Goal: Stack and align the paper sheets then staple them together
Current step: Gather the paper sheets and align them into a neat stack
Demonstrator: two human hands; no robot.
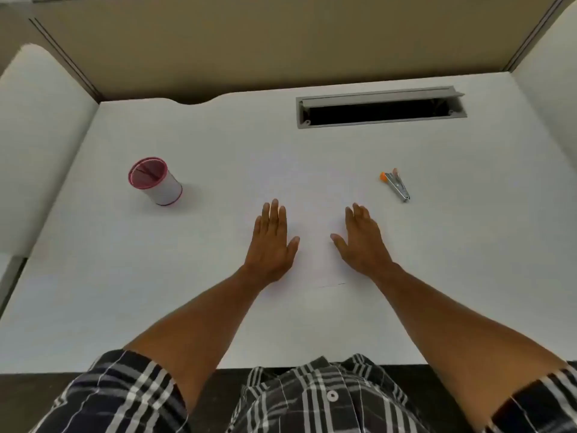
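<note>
Paper sheets (315, 245) lying flat at centre of the white desk (218, 145), white on white and barely separable from the surface; only a faint near edge visible below and between the wrists. Outline too washed out to confirm long axis; appears to run away from the body, near edge roughly square to the desk front, but not certain. Sheet count not determinable. Left hand (272, 243) palm down, fingers extended and close together, flat on or at the left margin of the sheets, gripping nothing. Right hand (362, 242) likewise spread flat, palm down, fingers slightly fanned, at the right margin, gripping nothing. Judged step: squaring and aligning the stack; stapling not yet begun. Next move judged to require one hand pinning the stack while the other reaches for the stapler (396, 184). Stapler lying well apart to the right front, untouched, long axis diagonal, orange end farther from the body, metal end nearer and to the right. Pink-rimmed cup (155, 181) well apart on the left. Cable slot (381, 107) at rear right.
</note>
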